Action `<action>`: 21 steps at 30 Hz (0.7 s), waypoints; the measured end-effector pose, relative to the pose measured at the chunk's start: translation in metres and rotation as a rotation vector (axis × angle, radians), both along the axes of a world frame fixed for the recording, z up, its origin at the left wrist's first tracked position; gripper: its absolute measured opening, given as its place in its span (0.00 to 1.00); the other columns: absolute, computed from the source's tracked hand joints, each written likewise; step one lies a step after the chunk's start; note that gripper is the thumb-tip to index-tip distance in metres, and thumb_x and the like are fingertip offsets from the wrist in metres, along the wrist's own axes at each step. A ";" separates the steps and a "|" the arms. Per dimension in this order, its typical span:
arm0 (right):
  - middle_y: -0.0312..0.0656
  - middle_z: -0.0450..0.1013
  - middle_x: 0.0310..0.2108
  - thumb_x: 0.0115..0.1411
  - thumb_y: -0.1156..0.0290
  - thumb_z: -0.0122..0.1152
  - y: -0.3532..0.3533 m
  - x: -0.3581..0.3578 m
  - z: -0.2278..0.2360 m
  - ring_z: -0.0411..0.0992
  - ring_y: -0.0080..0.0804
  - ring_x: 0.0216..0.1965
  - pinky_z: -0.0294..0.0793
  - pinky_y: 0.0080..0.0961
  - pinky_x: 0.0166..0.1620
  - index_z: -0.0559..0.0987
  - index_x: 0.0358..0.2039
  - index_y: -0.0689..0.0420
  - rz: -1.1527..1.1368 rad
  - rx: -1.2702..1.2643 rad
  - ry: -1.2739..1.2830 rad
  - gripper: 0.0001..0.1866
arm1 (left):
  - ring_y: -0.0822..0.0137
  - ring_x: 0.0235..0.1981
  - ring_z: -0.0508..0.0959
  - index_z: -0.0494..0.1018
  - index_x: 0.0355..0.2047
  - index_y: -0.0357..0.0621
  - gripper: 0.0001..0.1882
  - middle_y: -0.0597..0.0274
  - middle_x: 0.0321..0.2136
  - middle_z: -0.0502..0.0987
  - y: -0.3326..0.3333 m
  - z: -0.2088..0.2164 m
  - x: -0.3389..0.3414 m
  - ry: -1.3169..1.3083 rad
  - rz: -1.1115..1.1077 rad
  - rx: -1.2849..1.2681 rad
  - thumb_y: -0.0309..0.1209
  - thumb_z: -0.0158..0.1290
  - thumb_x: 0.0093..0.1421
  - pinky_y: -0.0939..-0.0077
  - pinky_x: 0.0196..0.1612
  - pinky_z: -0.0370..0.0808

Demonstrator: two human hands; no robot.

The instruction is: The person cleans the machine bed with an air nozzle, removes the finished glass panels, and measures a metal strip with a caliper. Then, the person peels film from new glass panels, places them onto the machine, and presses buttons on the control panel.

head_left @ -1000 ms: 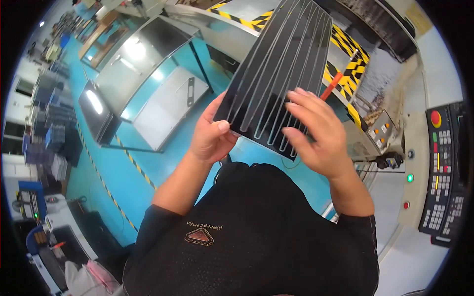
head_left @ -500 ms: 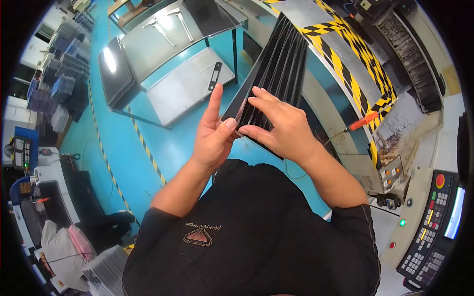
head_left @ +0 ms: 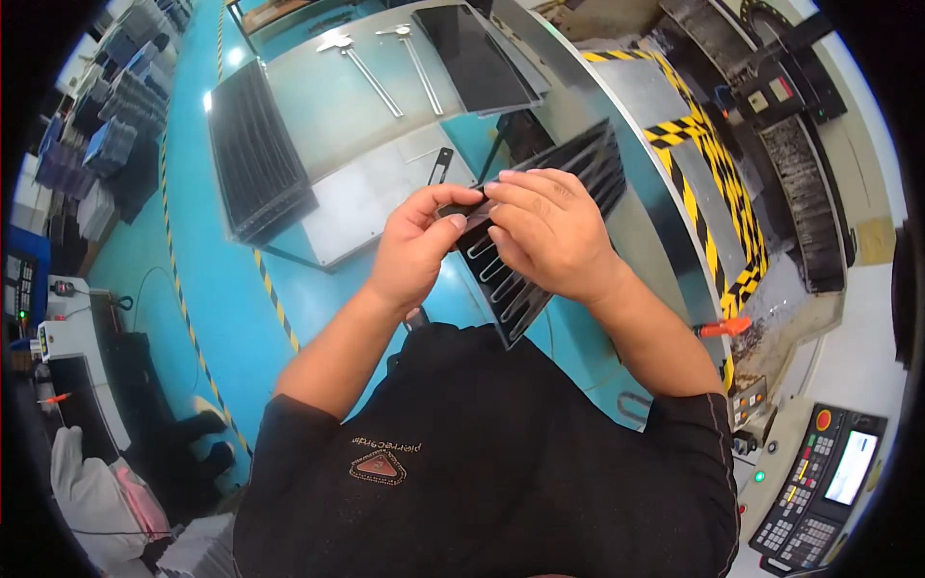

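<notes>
I hold a flat black slotted panel [head_left: 568, 183] with long parallel slits in front of my chest, tilted so its near corner points down. My left hand [head_left: 416, 243] pinches its near left edge with thumb and fingers. My right hand [head_left: 549, 231] lies over the panel's near end, fingers curled on its top edge beside my left fingertips. The panel's far end reaches toward the metal table's corner.
A metal table [head_left: 337, 125] holds a stack of black panels [head_left: 255, 164], another dark panel [head_left: 477, 53] and two long metal bars. Yellow-black hazard striping [head_left: 708, 202] borders a machine on the right. A control panel [head_left: 819, 477] sits lower right. The floor is blue.
The view has swung left toward the metal table. The panel has dropped lower and flatter in front of me, and both hands have closed together on its near end.
</notes>
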State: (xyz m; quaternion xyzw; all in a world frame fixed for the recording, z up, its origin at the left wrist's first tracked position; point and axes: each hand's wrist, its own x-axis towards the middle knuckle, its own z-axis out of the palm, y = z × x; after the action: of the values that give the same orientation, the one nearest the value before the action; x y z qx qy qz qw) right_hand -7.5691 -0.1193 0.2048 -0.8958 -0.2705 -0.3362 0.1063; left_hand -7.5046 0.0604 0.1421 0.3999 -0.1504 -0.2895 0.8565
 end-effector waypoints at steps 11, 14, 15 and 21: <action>0.43 0.74 0.36 0.54 0.71 0.68 0.046 0.111 -0.040 0.74 0.40 0.34 0.76 0.35 0.38 0.73 0.40 0.56 0.342 0.275 0.157 0.15 | 0.64 0.46 0.78 0.68 0.49 0.37 0.15 0.53 0.46 0.75 0.076 -0.021 0.113 -0.085 -0.087 0.101 0.19 0.47 0.61 0.69 0.51 0.75; 0.42 0.73 0.35 0.50 0.73 0.69 0.051 0.134 -0.039 0.74 0.41 0.35 0.76 0.34 0.39 0.75 0.41 0.57 0.325 0.199 0.265 0.17 | 0.64 0.46 0.78 0.68 0.48 0.38 0.14 0.53 0.45 0.75 0.078 -0.029 0.134 -0.079 -0.066 0.126 0.19 0.48 0.60 0.68 0.52 0.75; 0.42 0.73 0.35 0.47 0.77 0.68 0.048 0.141 -0.044 0.74 0.42 0.36 0.75 0.34 0.39 0.77 0.41 0.58 0.287 0.199 0.254 0.19 | 0.61 0.47 0.78 0.67 0.49 0.39 0.15 0.51 0.46 0.75 0.080 -0.036 0.143 -0.043 -0.087 0.091 0.19 0.47 0.60 0.67 0.53 0.75; 0.41 0.74 0.34 0.46 0.77 0.68 0.008 0.191 -0.044 0.74 0.41 0.34 0.74 0.34 0.38 0.77 0.40 0.57 0.289 0.247 0.253 0.19 | 0.56 0.49 0.78 0.63 0.54 0.41 0.18 0.48 0.47 0.75 0.056 -0.013 0.192 -0.027 -0.034 0.170 0.21 0.46 0.62 0.65 0.55 0.73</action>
State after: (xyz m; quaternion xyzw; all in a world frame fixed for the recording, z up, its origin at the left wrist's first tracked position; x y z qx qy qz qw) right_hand -7.3780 -0.1114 0.1604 -0.8630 -0.3372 -0.2331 0.2953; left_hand -7.3129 0.1163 0.1287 0.4724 -0.1439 -0.3104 0.8123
